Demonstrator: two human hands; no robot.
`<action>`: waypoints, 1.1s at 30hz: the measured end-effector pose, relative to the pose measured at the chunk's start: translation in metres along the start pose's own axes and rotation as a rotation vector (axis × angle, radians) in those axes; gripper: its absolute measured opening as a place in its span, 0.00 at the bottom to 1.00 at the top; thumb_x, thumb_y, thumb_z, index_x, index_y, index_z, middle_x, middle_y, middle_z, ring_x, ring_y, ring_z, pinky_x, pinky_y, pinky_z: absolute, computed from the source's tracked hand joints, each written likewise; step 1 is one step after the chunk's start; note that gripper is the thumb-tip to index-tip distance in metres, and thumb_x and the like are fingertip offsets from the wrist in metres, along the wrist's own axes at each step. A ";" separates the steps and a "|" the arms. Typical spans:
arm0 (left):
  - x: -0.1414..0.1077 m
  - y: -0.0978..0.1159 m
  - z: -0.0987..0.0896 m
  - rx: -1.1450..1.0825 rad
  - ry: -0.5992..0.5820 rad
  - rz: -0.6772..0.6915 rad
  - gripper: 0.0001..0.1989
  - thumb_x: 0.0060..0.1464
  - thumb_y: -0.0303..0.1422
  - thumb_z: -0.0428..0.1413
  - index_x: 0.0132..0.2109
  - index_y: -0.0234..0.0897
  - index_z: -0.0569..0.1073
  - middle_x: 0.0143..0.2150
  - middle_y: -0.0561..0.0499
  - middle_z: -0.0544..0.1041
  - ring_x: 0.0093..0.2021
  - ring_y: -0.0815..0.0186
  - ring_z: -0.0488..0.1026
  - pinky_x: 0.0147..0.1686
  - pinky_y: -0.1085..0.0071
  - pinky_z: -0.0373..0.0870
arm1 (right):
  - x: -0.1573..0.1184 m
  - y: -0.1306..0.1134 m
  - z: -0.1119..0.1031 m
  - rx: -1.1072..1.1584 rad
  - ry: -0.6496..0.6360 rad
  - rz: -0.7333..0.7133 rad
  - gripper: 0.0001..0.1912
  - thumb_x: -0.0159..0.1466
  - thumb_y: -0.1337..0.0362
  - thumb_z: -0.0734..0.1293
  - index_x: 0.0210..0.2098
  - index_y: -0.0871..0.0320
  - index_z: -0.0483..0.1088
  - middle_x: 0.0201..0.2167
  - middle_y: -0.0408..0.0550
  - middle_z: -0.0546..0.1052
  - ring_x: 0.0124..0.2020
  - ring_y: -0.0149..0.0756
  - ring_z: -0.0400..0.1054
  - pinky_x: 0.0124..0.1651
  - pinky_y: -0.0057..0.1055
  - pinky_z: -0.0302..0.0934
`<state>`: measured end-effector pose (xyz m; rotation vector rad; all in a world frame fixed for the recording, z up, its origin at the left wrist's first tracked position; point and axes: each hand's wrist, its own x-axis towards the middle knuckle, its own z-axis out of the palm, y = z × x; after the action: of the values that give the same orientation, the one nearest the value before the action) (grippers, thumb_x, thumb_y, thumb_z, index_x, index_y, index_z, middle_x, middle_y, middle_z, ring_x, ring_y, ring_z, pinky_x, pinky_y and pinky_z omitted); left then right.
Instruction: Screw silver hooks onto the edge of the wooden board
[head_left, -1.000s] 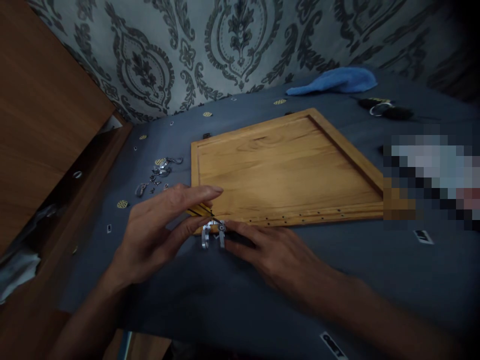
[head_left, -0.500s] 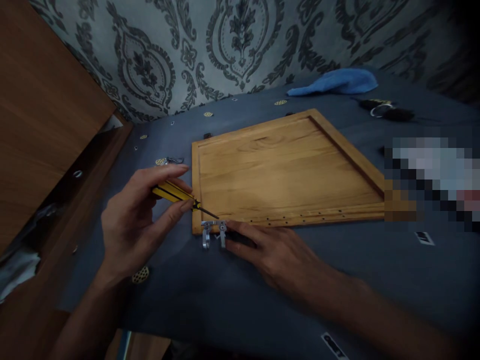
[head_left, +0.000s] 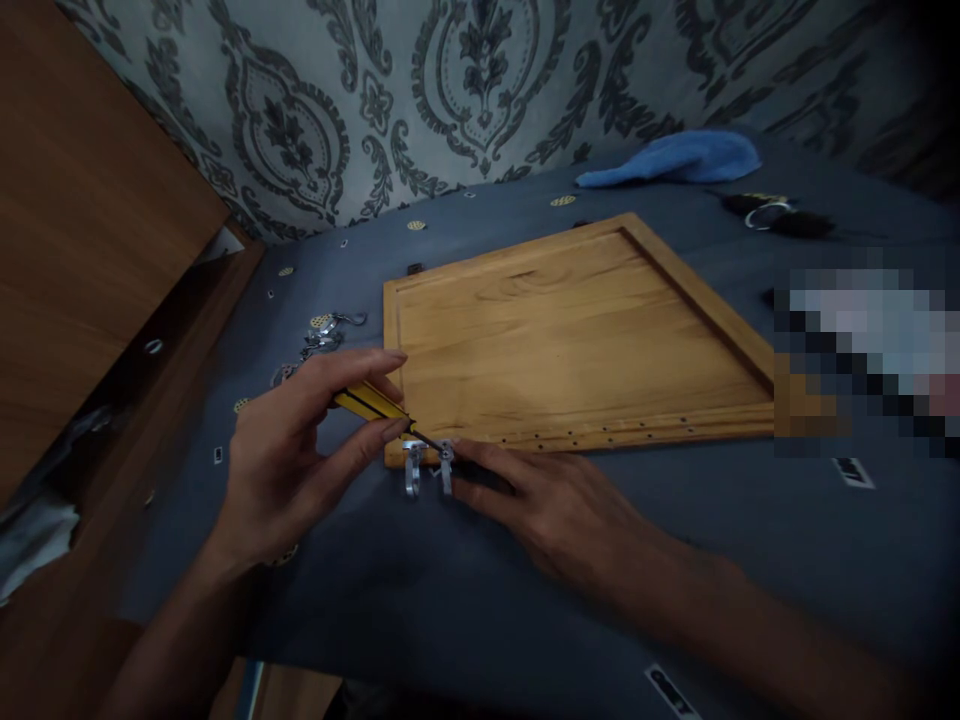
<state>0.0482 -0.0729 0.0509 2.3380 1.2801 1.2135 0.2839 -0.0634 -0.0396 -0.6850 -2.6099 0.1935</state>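
Between the thumb and fingers of my left hand [head_left: 289, 455] is a yellow and black screwdriver [head_left: 369, 401], its tip at the second metal hook. That metal hook [head_left: 446, 468] sits on the near edge of a framed wooden board [head_left: 540, 330], and my right hand [head_left: 551, 500] pinches it with thumb and index finger. Another metal hook [head_left: 412, 470] is beside it at the board's near left corner. A row of small dark holes runs along the near edge to the right of my fingers.
Several loose metal hooks [head_left: 321, 340] lie left of the board on the dark patterned cloth [head_left: 465, 600]. A blue cloth [head_left: 679, 158] and a dark item with a ring [head_left: 776, 216] lie behind. Wooden furniture [head_left: 90, 200] stands at the left; a blurred patch covers the right.
My left hand has moved right and slightly down with the screwdriver, bringing the tip onto the hook. More loose hooks show behind it. My right hand has hardly moved.
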 end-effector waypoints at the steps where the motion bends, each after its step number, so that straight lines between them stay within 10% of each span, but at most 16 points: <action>1: 0.000 0.000 0.000 0.007 0.005 -0.004 0.19 0.62 0.30 0.65 0.59 0.47 0.77 0.46 0.52 0.82 0.45 0.65 0.81 0.51 0.66 0.80 | 0.000 0.000 0.000 -0.006 0.000 -0.002 0.27 0.63 0.81 0.61 0.56 0.55 0.75 0.59 0.55 0.78 0.40 0.43 0.80 0.38 0.39 0.77; 12: 0.012 -0.049 0.016 -0.198 0.150 -0.333 0.18 0.53 0.43 0.70 0.39 0.38 0.72 0.34 0.55 0.76 0.33 0.68 0.77 0.33 0.73 0.75 | -0.002 0.001 -0.002 0.024 0.039 -0.016 0.26 0.63 0.83 0.61 0.53 0.56 0.75 0.60 0.56 0.77 0.41 0.41 0.80 0.37 0.35 0.76; 21: 0.015 -0.101 0.010 -0.311 -0.292 -0.573 0.23 0.43 0.49 0.70 0.31 0.36 0.73 0.27 0.54 0.74 0.27 0.70 0.69 0.28 0.73 0.66 | 0.001 0.001 -0.003 0.000 0.015 -0.006 0.30 0.59 0.83 0.61 0.53 0.52 0.76 0.61 0.52 0.78 0.38 0.39 0.81 0.35 0.34 0.76; 33: 0.013 -0.097 0.006 -0.281 -0.410 -0.504 0.22 0.51 0.52 0.66 0.38 0.36 0.77 0.35 0.50 0.79 0.34 0.65 0.73 0.37 0.70 0.70 | 0.002 0.001 -0.003 0.044 0.092 -0.008 0.29 0.60 0.83 0.62 0.53 0.52 0.78 0.58 0.51 0.80 0.42 0.40 0.81 0.38 0.35 0.78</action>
<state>-0.0024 -0.0030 0.0033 1.7867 1.3310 0.6602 0.2840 -0.0613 -0.0359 -0.6523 -2.5130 0.2119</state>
